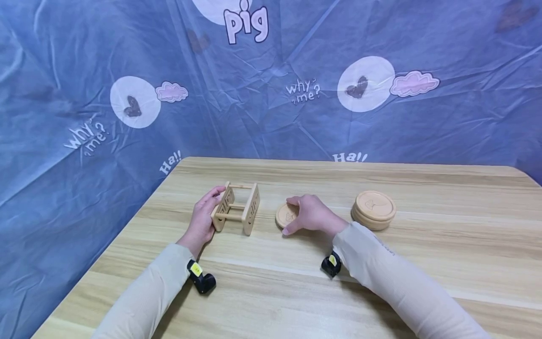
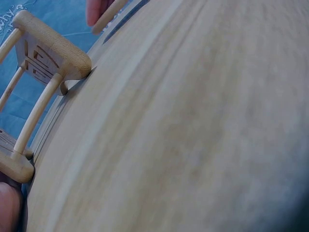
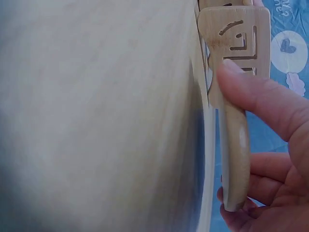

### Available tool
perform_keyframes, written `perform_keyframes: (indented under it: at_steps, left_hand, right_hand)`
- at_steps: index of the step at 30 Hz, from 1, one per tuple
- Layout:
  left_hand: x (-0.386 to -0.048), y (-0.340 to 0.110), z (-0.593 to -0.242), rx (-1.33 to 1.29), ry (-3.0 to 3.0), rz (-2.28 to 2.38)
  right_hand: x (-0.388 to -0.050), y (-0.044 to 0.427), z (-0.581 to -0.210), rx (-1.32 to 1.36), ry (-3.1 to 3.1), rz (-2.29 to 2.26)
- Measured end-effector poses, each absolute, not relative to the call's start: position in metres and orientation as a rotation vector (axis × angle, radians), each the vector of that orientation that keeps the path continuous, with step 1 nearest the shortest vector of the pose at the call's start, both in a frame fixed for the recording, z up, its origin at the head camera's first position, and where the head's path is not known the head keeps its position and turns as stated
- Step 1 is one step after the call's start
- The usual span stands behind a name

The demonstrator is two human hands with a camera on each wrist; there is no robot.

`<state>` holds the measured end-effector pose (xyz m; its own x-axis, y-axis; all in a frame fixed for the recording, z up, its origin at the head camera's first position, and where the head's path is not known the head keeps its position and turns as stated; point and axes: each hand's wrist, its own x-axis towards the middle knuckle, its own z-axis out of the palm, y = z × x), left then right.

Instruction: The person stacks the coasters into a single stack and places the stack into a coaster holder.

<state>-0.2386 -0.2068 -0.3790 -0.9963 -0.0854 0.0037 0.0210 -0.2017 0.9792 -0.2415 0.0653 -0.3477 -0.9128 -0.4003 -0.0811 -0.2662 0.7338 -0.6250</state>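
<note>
Head view, right hand [image 1: 312, 214]: disc [image 1: 285, 215] was pinched by fingers [image 1: 291, 229] (above the counter [image 1: 262, 287]).
Left hand [image 1: 205, 212]: rack [image 1: 251, 210] was gripped by the fingers.

Out reached both forearms [image 1: 146, 294]! The left grip [image 1: 204, 216] angled forward, while the right grip [image 1: 312, 214] pinched, thumb [image 3: 251, 92] nearer the body.

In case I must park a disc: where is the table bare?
Bare table: right of the disc stack, between the sleeves, and along a strip between wooden rack and backdrop. Crowded: the middle, where the left hand holds the rack and the right hand pinches a single disc, a narrow gap between.
</note>
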Motion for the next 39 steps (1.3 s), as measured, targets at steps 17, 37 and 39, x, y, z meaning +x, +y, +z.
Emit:
perform_keyframes:
  at_steps: [17, 37, 39]
  left_hand:
    - [-0.240, -0.207, -0.378, 0.059, -1.953, -2.379]
    - [-0.239, -0.207, -0.377, 0.094, -1.944, -2.389]
    - [-0.238, -0.206, -0.377, 0.104, -1.938, -2.397]
  right_hand:
    - [-0.239, 0.073, -0.332, -0.379, 2.736, -0.997]
    - [-0.233, 0.101, -0.315, -0.393, 2.806, -0.981]
    - [-0.232, 0.107, -0.314, -0.381, 2.815, -0.979]
